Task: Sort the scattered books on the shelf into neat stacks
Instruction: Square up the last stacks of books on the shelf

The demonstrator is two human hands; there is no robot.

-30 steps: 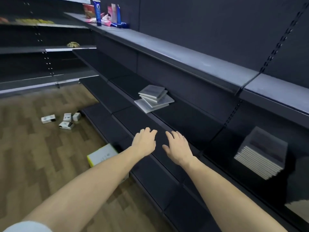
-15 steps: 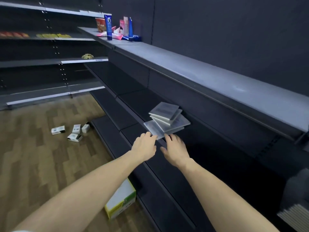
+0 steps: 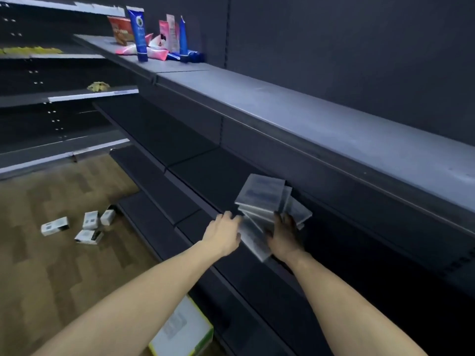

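A loose, fanned-out pile of thin grey books (image 3: 261,192) lies on the dark middle shelf (image 3: 205,181). Each book is turned at a different angle. My left hand (image 3: 223,235) touches the left edge of the lowest books, fingers relaxed. My right hand (image 3: 284,236) rests in shadow on the pile's front right part, its fingers lying flat over the lower books. Neither hand has lifted a book.
A grey upper shelf (image 3: 308,119) overhangs the pile, with tubes and packets (image 3: 140,34) at its far left end. Lower dark shelves step out below my arms. Small white boxes (image 3: 84,224) lie on the wooden floor, and a white-and-yellow box (image 3: 182,330) sits under my left forearm.
Both hands have moved forward from above the lower shelf to the book pile and now touch it. The view has shifted left, and the neat stack at the right has left the frame.
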